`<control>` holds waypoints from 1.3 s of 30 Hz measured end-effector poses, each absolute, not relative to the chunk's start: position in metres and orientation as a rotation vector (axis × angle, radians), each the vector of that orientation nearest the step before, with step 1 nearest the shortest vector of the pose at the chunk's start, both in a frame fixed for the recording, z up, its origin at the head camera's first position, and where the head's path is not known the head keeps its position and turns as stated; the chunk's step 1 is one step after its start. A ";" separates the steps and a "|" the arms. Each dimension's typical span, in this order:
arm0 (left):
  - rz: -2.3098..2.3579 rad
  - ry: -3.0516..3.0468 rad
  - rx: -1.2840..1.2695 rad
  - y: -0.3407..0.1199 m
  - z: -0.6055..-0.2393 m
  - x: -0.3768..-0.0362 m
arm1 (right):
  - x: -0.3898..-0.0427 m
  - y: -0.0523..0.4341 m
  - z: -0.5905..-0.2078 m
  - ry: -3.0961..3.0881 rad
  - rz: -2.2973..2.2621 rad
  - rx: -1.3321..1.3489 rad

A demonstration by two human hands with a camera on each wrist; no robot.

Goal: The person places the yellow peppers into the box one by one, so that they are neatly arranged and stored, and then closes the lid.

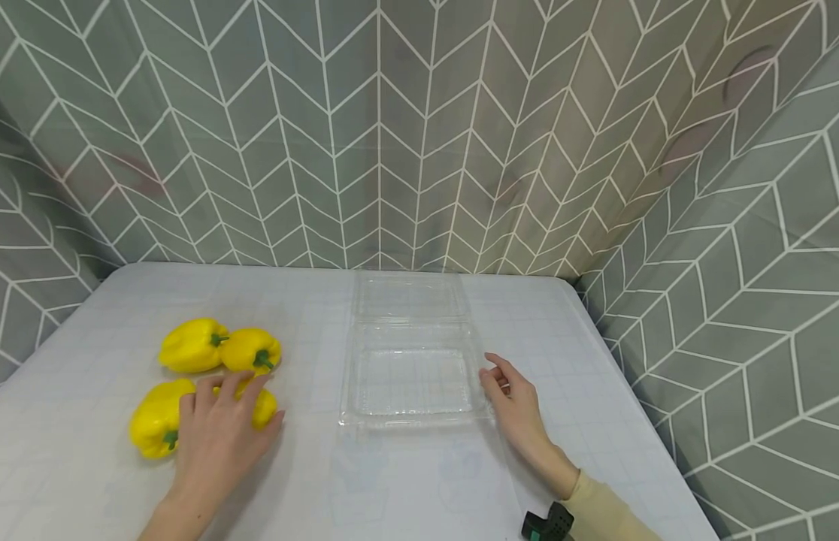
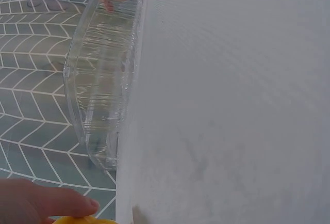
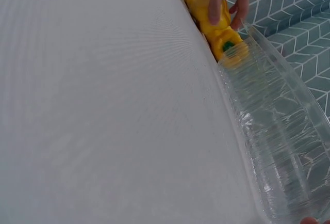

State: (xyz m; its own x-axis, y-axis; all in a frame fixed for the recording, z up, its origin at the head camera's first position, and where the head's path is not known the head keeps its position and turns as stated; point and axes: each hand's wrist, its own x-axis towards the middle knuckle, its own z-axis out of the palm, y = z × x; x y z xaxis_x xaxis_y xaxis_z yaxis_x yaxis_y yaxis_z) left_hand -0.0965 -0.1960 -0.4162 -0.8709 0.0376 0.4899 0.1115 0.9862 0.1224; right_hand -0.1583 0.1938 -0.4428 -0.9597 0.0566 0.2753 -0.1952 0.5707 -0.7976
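Four yellow bell peppers would be too exact to point at singly, so: several yellow bell peppers lie in a loose group on the left of the table, two of them at the back [image 1: 193, 346]. My left hand [image 1: 219, 428] is over the front pair, its fingers and thumb gripping the right-hand yellow bell pepper [image 1: 264, 408], which it partly hides. Another yellow bell pepper [image 1: 155, 421] sits just left of that hand. A clear plastic clamshell container [image 1: 413, 419] stands with its lid folded back, mid-table. Beside its right rim is my right hand [image 1: 517, 409], fingers loosely bent, fingertips right at the edge.
The white-covered table [image 1: 406, 488] ends at the back against a grey-green curtain [image 1: 406, 135] with white chevron lines. The container's lid [image 1: 411, 297] lies toward that back edge. A black device [image 1: 548, 522] is worn at the right wrist.
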 end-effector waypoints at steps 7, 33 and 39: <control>-0.169 -2.676 -0.104 -0.196 -0.415 -0.095 | -0.158 0.194 -0.443 -2.558 1.347 0.086; -0.081 -2.722 -0.186 -0.198 -0.416 -0.094 | -0.158 0.194 -0.444 -2.557 1.311 0.147; -0.099 -2.657 -0.241 -0.197 -0.419 -0.096 | -0.158 0.194 -0.444 -2.555 1.303 0.153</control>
